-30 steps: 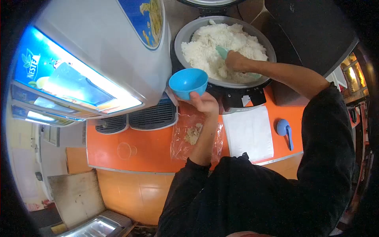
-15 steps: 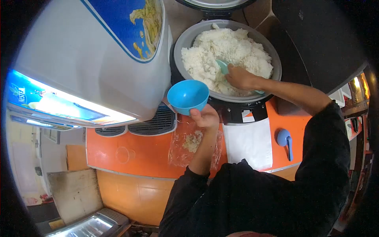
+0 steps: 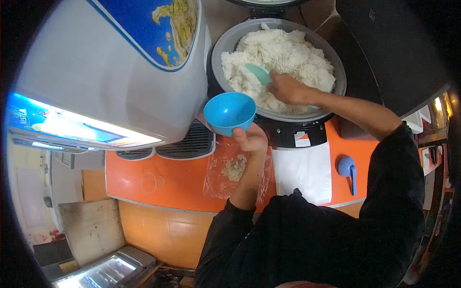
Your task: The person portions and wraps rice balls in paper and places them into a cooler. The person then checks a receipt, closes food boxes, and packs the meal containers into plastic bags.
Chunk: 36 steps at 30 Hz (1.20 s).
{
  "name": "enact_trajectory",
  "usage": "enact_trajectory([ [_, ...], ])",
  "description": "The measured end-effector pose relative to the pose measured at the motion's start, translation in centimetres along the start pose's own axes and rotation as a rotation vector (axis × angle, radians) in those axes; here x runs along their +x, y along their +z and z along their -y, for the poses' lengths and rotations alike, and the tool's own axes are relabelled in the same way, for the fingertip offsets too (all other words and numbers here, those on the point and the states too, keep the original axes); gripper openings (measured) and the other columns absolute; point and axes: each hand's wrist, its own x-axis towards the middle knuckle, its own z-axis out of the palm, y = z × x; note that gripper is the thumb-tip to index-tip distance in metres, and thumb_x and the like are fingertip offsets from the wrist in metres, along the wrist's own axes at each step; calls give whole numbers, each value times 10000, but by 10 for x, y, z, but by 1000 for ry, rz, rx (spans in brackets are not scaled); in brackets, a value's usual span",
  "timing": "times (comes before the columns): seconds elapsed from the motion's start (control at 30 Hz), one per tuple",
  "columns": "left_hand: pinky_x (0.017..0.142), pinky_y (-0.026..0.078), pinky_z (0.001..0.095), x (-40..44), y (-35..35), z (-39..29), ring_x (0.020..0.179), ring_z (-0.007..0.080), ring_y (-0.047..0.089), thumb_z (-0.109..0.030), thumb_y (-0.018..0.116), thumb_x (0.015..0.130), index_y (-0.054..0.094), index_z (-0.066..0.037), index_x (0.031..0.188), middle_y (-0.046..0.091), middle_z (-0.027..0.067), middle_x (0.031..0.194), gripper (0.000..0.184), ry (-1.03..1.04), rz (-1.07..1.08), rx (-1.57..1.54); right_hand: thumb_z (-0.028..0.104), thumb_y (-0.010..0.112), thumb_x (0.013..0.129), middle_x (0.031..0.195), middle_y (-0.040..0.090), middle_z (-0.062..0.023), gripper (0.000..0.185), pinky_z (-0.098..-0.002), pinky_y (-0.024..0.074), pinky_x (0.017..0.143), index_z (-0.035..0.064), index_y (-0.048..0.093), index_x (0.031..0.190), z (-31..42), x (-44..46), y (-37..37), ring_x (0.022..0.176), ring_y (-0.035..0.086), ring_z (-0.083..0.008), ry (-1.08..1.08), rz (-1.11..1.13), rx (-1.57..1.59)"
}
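My left hand [image 3: 250, 139] grips an empty blue bowl [image 3: 229, 113] by its near side, thumb at the rim, just in front of the rice cooker. Closed round a pale green rice paddle [image 3: 259, 74], my right hand [image 3: 289, 88] is over the pot. The paddle's blade lies against the cooked white rice [image 3: 283, 50], which heaps high inside the grey pot [image 3: 340, 72]. Part of the paddle's handle is hidden beneath my right hand.
A white drink dispenser [image 3: 149, 91] stands left of the cooker. On the orange counter [image 3: 129, 180] lie a clear plastic bag [image 3: 218, 185] with rice scraps, white paper sheets [image 3: 303, 175] and a blue scoop [image 3: 346, 168]. A dark panel [image 3: 394, 53] rises at the right.
The paddle blade has shifted left through the rice and shows more of its face. My right hand moved slightly left with it. The bowl stays nearly in place.
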Motion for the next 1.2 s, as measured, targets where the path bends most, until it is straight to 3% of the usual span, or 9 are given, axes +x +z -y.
enact_trajectory([
  [0.1,977,205,385,-1,-4,3,1119,284,342,-432,532,719,306,26,1198,348,157,1231,700,-7,-20,1,180,443,818,667,539,-274,283,-434,439,548,-87,402,902,-4,29,11,609,556,-399,-248,-149,-74],
  [0.27,972,212,385,2,-6,5,1114,276,348,-415,537,722,296,-10,1215,349,141,1232,682,15,-15,2,196,444,776,494,481,-137,281,-340,351,295,-83,451,739,3,39,8,337,457,-209,30,263,292],
  [0.6,937,265,382,13,-22,-8,1076,263,372,-359,580,731,288,-32,1210,358,116,1206,649,-93,50,5,237,419,823,460,318,24,215,-242,231,271,54,412,711,5,4,-21,328,281,-68,152,472,568],
  [0.7,918,279,382,24,-11,-30,1046,267,378,-324,626,709,270,-35,1214,336,107,1204,682,-101,62,134,264,421,836,465,298,39,217,-222,213,268,76,398,731,-6,-11,-43,327,262,-47,270,606,660],
  [0.77,905,286,368,30,-3,-46,1041,262,372,-320,657,689,255,-34,1219,310,133,1204,724,-80,255,668,265,417,847,462,276,56,192,-198,185,267,87,383,784,-15,-20,-54,321,249,-28,218,639,661],
  [0.97,837,348,352,20,60,-63,947,273,450,-438,666,646,226,-35,1222,383,149,1134,830,-220,582,1051,260,444,842,459,384,-49,211,-259,275,281,67,387,779,-24,-47,-91,312,370,-120,123,341,678],
  [1.03,760,393,334,25,65,-42,916,254,471,-464,652,656,244,-44,1207,403,137,1096,805,-317,553,949,218,447,818,576,539,-215,225,-394,400,359,-1,410,851,-20,-49,-75,445,549,-280,-416,-543,-171],
  [1.07,712,419,317,27,69,-38,896,259,499,-446,630,686,255,-38,1193,413,145,1071,752,-474,490,742,163,442,792,678,558,-273,199,-457,445,481,-6,394,886,-6,-67,-74,600,582,-365,-137,-428,-255],
  [1.2,604,472,311,26,80,-29,798,269,563,-425,584,736,273,-53,1165,439,138,1053,648,-639,437,441,93,431,772,672,565,-223,195,-439,460,483,38,344,938,15,-95,-72,574,576,-356,-80,-517,-506],
])
